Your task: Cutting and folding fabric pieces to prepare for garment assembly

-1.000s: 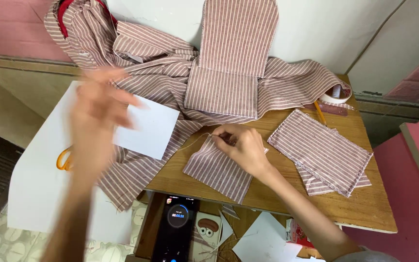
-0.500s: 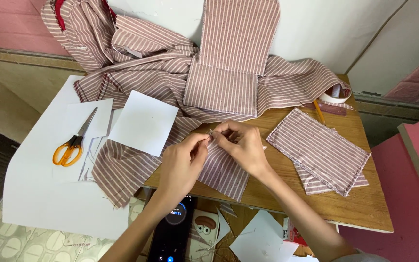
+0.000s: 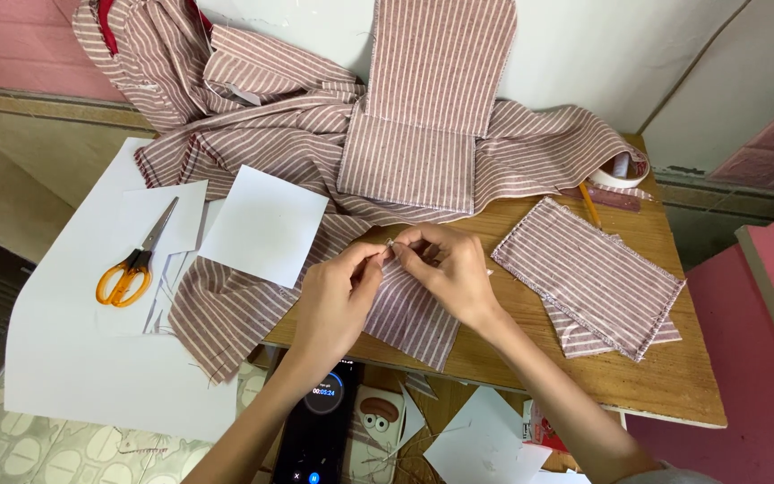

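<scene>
A small rectangle of pink-and-white striped cloth (image 3: 414,314) lies on the wooden table (image 3: 638,381) under both hands. My left hand (image 3: 338,300) and my right hand (image 3: 450,269) meet at its top edge, fingertips pinched together on the cloth edge and what looks like a small pin. A white paper square (image 3: 264,224) rests on the striped fabric just left of my left hand. Orange-handled scissors (image 3: 132,264) lie on a large white sheet (image 3: 73,358) at the far left.
A big heap of the same striped fabric (image 3: 315,125) covers the back of the table. Two finished striped pieces (image 3: 589,273) are stacked at the right. A tape roll (image 3: 620,170) and pencil (image 3: 589,204) sit at the back right. A phone (image 3: 320,430) lies below the table edge.
My left hand came down from the raised position at the left and joined my right hand at the cloth's edge. The scissors, hidden before, now lie uncovered on the white sheet.
</scene>
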